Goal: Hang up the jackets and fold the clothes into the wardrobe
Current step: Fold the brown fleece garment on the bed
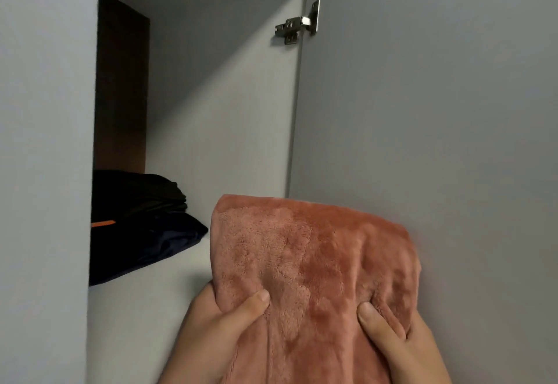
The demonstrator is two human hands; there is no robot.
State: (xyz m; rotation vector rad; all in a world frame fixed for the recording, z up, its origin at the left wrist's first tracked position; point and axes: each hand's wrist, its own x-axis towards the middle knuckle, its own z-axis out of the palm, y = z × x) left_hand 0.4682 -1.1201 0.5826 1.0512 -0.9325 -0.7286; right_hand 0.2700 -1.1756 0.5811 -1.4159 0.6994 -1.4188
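Item one: folded fleece cloth [314,263], rust-pink, plush nap, held up in front of me at the lower middle of the view. Its folded top edge sits level with the wardrobe shelf [136,308] and overlaps the near edge of the open door on the right; whether it touches either I cannot tell. The lower part runs out of view at the bottom.

Item two: my left hand [220,332], clamped on the cloth's lower left side, thumb pressed into the front face, fingers hidden behind the fabric.

Item three: my right hand [401,344], clamped on the lower right side in the same way, thumb on the front, fingers behind. The two hands are apart, with a span of cloth between the thumbs.

Item four: stack of dark folded clothes [136,220], black and navy, lying on the shelf to the left and farther in, well clear of the cloth. A small orange strip shows at its left edge.

Item five: wardrobe interior, pale grey side panel [226,96] on the right of the compartment, a dark brown panel [120,81] at the far left back.

Item six: metal hinge [297,22], high up, joining the side panel to the open door [437,96], which fills the right of the view.

Item seven: grey closed panel [45,142], near left.
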